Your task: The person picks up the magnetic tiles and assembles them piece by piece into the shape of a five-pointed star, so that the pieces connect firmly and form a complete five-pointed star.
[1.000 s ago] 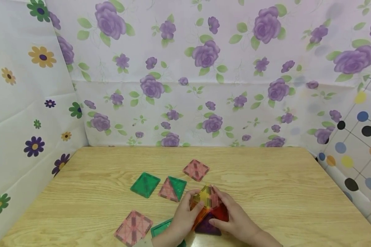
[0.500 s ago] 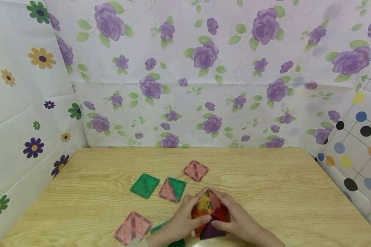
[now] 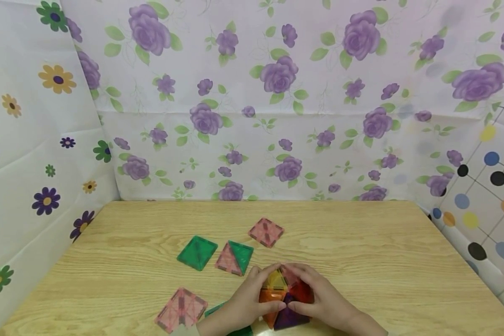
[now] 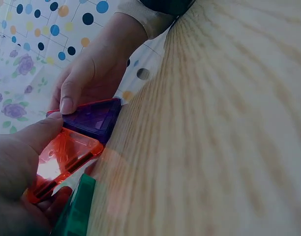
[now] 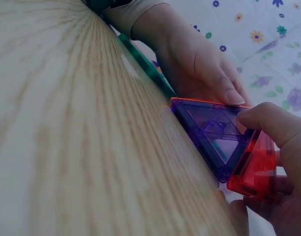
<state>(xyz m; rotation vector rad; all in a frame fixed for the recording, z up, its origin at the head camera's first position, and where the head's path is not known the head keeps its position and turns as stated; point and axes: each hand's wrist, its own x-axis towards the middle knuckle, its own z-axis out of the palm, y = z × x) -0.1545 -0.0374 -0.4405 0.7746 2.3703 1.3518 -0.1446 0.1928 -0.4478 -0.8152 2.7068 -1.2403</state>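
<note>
Magnetic tiles joined into a low, many-sided shape stand on the table, with yellow [image 3: 276,280], pink, orange [image 3: 271,296], red [image 5: 258,169] and purple [image 3: 290,317] faces showing. My left hand [image 3: 245,303] curls round its left side, thumb on the orange and purple faces near their meeting point. On the other side my right hand [image 3: 329,301] grips it, thumb on the purple triangle and fingers behind the red one. Both thumb tips nearly meet at the front, and the fingertips come together at the back. The shape's far side is hidden by the fingers.
Flat on the table lie a green square [image 3: 197,252], a pink-and-green square [image 3: 234,257], a pink square [image 3: 266,232] and a larger pink square [image 3: 181,310]. Another green tile [image 3: 240,332] is partly covered by the left forearm. Patterned cloths hang around the table [image 3: 382,242].
Both hands have shifted slightly toward the body with the tile shape, which now sits lower and flatter. The left thumb has moved from the top to the front. The loose tiles have not moved.
</note>
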